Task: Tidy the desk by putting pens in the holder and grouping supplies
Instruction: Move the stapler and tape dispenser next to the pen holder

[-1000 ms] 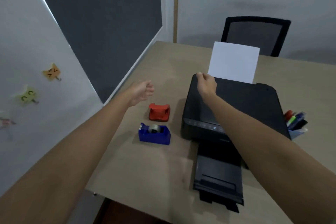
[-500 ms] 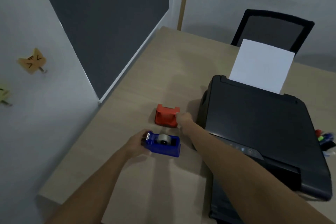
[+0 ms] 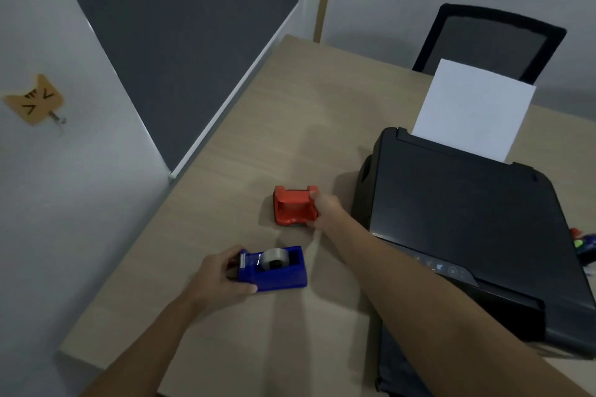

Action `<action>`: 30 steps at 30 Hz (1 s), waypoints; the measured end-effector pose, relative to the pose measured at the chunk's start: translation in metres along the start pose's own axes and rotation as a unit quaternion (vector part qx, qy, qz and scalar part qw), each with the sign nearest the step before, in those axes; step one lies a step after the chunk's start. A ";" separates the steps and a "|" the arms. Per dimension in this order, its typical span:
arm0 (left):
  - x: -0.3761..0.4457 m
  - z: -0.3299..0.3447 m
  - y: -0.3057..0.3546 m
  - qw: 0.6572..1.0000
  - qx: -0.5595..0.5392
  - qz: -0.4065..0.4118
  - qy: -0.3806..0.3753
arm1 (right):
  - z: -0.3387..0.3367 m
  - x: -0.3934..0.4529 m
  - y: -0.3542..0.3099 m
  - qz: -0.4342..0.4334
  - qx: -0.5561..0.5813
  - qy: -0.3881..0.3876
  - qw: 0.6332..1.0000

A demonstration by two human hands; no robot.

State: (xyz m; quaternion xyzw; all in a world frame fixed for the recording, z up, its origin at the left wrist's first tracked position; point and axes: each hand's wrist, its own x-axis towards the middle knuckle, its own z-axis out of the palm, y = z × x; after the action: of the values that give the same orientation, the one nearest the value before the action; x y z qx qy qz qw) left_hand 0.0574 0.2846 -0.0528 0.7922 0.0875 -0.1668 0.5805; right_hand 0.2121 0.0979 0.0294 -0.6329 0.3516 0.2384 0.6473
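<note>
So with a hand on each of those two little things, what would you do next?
Probably slide the red dispenser toward the blue tape dispenser. Each hand already grips one, right hand and left hand, and bare desk separates them, so they aren't grouped yet.

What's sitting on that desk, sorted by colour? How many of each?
Red: 1, the red dispenser, held by the right hand.
Blue: 1, the blue tape dispenser, held by the left hand.
Black: 1, the printer.
White: 1, the paper sheet standing in the printer.
Mixed colours: pens at the right edge, too cut off to count.
Total: 4, plus the pens.
</note>
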 end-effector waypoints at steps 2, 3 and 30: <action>-0.019 -0.008 -0.001 0.999 -0.023 -0.014 0.029 | -0.002 -0.007 -0.004 0.008 0.026 -0.019 0.999; -0.028 -0.013 0.000 0.999 -0.024 -0.013 0.043 | -0.003 -0.013 -0.007 0.009 0.037 -0.025 0.999; -0.097 0.268 0.273 0.975 0.011 0.216 0.050 | -0.491 -0.183 -0.037 -0.105 0.207 0.071 0.970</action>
State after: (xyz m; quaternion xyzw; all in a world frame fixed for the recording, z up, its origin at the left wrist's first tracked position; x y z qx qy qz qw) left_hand 0.0150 -0.0494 0.1536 0.8058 -0.0585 0.0008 0.5892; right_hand 0.0482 -0.3652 0.2158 -0.5338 0.3700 0.0461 0.7590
